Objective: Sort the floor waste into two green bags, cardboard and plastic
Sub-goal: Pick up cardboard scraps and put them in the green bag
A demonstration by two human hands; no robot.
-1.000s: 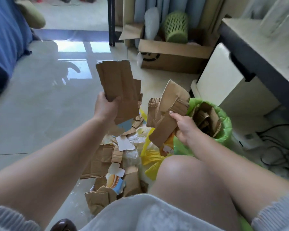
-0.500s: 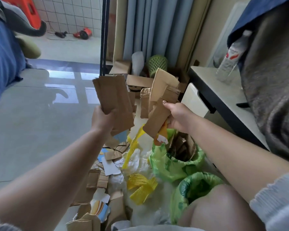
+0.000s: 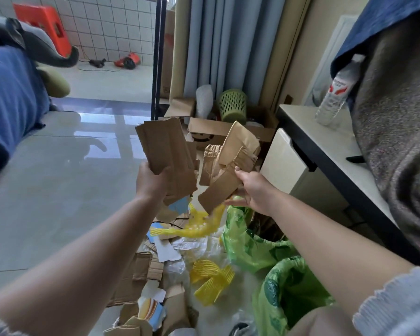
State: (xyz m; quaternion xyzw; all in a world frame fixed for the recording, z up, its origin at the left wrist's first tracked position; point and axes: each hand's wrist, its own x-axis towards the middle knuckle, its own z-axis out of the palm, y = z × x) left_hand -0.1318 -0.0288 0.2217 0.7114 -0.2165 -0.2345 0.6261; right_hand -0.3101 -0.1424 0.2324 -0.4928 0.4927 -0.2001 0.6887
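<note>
The nearer green bag (image 3: 289, 287) sits by the knee and the farther green bag (image 3: 247, 241), now fully in view, lies open under the raised cardboard. Above them the left hand (image 3: 153, 181) grips a flat cardboard stack (image 3: 167, 151) and the right hand (image 3: 255, 190) clamps crumpled cardboard pieces (image 3: 228, 166), both lifted higher than a second ago. More waste (image 3: 180, 251) remains on the floor (image 3: 46, 190), so sorting is likely midway.

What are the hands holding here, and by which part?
Left hand grips a stack of flat cardboard pieces by its lower end. Right hand holds a crumpled cardboard bundle at its lower right edge.
</note>
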